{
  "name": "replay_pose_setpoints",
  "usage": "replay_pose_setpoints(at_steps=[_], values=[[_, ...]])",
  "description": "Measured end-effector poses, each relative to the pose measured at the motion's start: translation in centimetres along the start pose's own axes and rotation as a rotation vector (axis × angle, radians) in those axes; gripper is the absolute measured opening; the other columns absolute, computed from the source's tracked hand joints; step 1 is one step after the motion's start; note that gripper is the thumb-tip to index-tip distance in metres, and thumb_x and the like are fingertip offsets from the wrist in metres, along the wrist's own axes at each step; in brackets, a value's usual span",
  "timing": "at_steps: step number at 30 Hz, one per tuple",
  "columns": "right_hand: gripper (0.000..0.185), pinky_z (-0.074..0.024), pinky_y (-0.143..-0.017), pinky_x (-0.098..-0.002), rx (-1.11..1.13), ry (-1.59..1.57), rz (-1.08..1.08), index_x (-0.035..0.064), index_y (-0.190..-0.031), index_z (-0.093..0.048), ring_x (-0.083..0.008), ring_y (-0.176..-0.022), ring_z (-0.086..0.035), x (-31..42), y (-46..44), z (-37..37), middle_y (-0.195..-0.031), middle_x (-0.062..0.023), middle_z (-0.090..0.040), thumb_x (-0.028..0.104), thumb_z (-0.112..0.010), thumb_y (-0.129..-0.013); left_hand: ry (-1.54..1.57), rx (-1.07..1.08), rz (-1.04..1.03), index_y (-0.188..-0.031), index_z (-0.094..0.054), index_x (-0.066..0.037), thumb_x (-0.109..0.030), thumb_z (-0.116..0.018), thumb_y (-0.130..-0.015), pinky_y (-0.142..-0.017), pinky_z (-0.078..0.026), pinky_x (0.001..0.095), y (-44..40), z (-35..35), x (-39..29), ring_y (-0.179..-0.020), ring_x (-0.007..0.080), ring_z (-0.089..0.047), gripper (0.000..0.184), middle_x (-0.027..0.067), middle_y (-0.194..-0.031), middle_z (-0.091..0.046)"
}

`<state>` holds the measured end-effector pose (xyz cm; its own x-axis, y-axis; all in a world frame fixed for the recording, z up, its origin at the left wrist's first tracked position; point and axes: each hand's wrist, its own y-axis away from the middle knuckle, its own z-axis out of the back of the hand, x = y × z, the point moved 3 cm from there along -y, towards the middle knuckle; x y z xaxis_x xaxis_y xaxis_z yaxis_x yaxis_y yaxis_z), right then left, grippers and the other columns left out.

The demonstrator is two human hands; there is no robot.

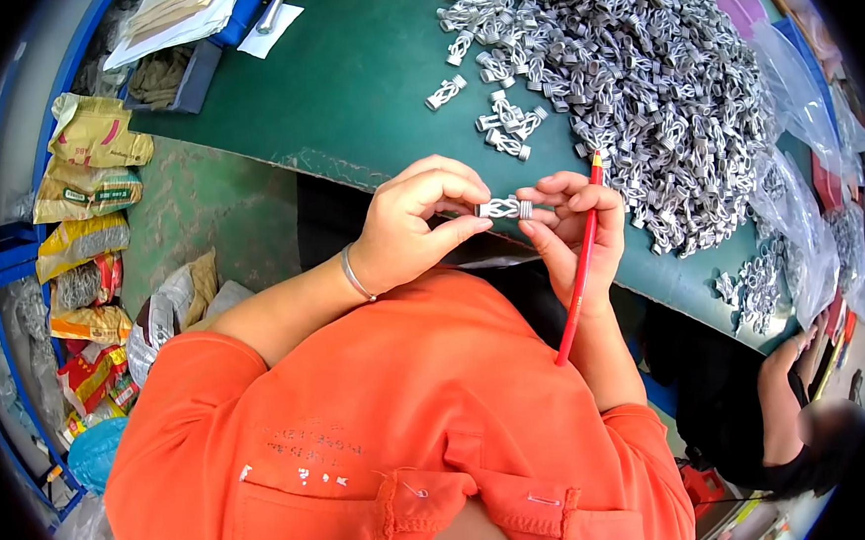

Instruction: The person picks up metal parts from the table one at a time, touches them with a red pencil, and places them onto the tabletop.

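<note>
A small grey metal part (504,208) with twisted loops and a threaded end is held level between both hands, near the table's front edge. The thumb and fingers of my left hand (418,219) pinch its left end. My right hand (580,226) grips the threaded right end with its fingertips. A red pencil (581,276) also rests in my right hand, sloping, its tip up beside the index finger. Several similar loose parts (511,127) lie just beyond my hands, beside a large heap of them (639,79).
The green table (342,87) carries a grey bin (178,83) and papers (174,18) at the back left. Clear plastic bags (796,218) hang at the right. Filled sacks (96,192) line the left side. A person in black (723,401) is at the lower right.
</note>
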<state>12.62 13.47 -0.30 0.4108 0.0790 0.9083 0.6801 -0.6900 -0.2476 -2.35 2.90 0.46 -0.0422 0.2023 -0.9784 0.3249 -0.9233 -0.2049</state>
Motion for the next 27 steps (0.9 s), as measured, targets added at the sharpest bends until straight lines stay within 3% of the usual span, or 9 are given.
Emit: replay_pose_setpoints(at_steps=[4, 6, 7, 8, 12, 15, 19, 22, 27], values=[[0.033, -0.0548, -0.077, -0.0287, -0.066, 0.007, -0.051, 0.0033, -0.096, -0.042, -0.0226, -0.099, -0.061, 0.1, -0.3, -0.1, -0.105, -0.0157, -0.055, -0.018, -0.059, -0.078, -0.077, -0.024, -0.019, -0.091, -0.061, 0.003, 0.010, -0.069, -0.075, -0.073, -0.054, 0.0262, -0.3, 0.1, -0.5, -0.086, 0.0153, -0.061, 0.020, 0.0105, -0.099, -0.058], [0.022, -0.0514, -0.071, -0.0280, -0.038, 0.767, 0.156, 0.0024, -0.087, -0.047, -0.0201, -0.089, -0.062, 0.2, -1.1, 0.6, -0.091, -0.0136, -0.061, -0.013, -0.060, -0.079, -0.405, -0.087, -0.134, -0.085, -0.061, 0.002, 0.008, -0.072, -0.071, -0.066, -0.052, 0.0255, -0.7, 0.6, -0.6, -0.077, 0.0156, -0.062, 0.019, 0.0104, -0.091, -0.061], [0.017, -0.0487, -0.068, -0.0307, -0.120, 0.856, 0.216, 0.0018, -0.080, -0.050, -0.0234, -0.077, -0.060, 0.0, -1.7, 0.8, -0.080, -0.0128, -0.063, -0.010, -0.062, -0.078, -0.480, -0.143, -0.131, -0.082, -0.061, 0.001, 0.007, -0.073, -0.069, -0.063, -0.050, 0.0250, -0.9, 1.0, 0.0, -0.073, 0.0158, -0.061, 0.018, 0.0105, -0.087, -0.061], [0.023, -0.0473, -0.069, -0.0351, -0.094, 0.936, 0.300, 0.0027, -0.083, -0.050, -0.0293, -0.075, -0.058, -0.3, -2.4, 0.9, -0.084, -0.0131, -0.062, -0.011, -0.065, -0.072, -0.627, -0.140, -0.150, -0.084, -0.062, 0.001, 0.007, -0.073, -0.069, -0.063, -0.050, 0.0255, -1.0, 1.7, 0.6, -0.072, 0.0154, -0.061, 0.019, 0.0100, -0.090, -0.061], [0.029, -0.0430, -0.066, -0.0392, 0.069, 1.156, 0.395, 0.0051, -0.084, -0.050, -0.0325, -0.075, -0.053, -0.9, -4.3, 0.5, -0.080, -0.0106, -0.056, -0.005, -0.071, -0.066, -0.666, -0.204, -0.147, -0.088, -0.063, 0.001, 0.004, -0.073, -0.070, -0.058, -0.047, 0.0234, -1.5, 2.3, 0.4, -0.067, 0.0135, -0.057, 0.021, 0.0080, -0.091, -0.061], [0.027, -0.0429, -0.061, -0.0389, 0.029, 1.088, 0.365, 0.0043, -0.083, -0.050, -0.0324, -0.069, -0.052, -1.0, -3.9, 0.6, -0.075, -0.0107, -0.054, -0.005, -0.070, -0.068, -0.548, -0.266, -0.070, -0.090, -0.064, 0.002, 0.002, -0.072, -0.074, -0.058, -0.043, 0.0201, -1.2, 2.7, 0.1, -0.067, 0.0093, -0.053, 0.018, 0.0061, -0.089, -0.059], [0.016, -0.0437, -0.062, -0.0215, -0.123, 0.601, -0.021, 0.0022, -0.082, -0.047, -0.0087, -0.064, -0.050, -0.9, -2.3, 1.0, -0.075, -0.0049, -0.058, -0.005, -0.061, -0.084, -0.390, -0.199, 0.003, -0.096, -0.062, 0.003, 0.005, -0.069, -0.077, -0.064, -0.046, 0.0200, -0.5, 2.4, 0.4, -0.073, 0.0084, -0.056, 0.020, 0.0075, -0.095, -0.057], [0.018, -0.0447, -0.061, -0.0220, -0.123, 0.210, -0.223, 0.0046, -0.088, -0.045, -0.0095, -0.066, -0.051, 0.0, -1.4, -0.4, -0.080, -0.0040, -0.058, -0.002, -0.061, -0.087, -0.148, -0.046, 0.037, -0.110, -0.057, 0.005, 0.010, -0.067, -0.076, -0.073, -0.051, 0.0243, -0.7, 1.2, -0.2, -0.084, 0.0130, -0.062, 0.036, 0.0108, -0.103, -0.057], [0.019, -0.0412, -0.056, -0.0193, -0.192, 0.116, -0.246, 0.0073, -0.086, -0.043, -0.0080, -0.065, -0.053, 0.5, -0.9, -0.3, -0.080, -0.0041, -0.059, 0.003, -0.062, -0.088, -0.126, 0.050, 0.012, -0.104, -0.062, 0.004, 0.006, -0.075, -0.071, -0.073, -0.054, 0.0268, -0.5, 0.7, 0.0, -0.081, 0.0149, -0.064, 0.035, 0.0090, -0.090, -0.062]])
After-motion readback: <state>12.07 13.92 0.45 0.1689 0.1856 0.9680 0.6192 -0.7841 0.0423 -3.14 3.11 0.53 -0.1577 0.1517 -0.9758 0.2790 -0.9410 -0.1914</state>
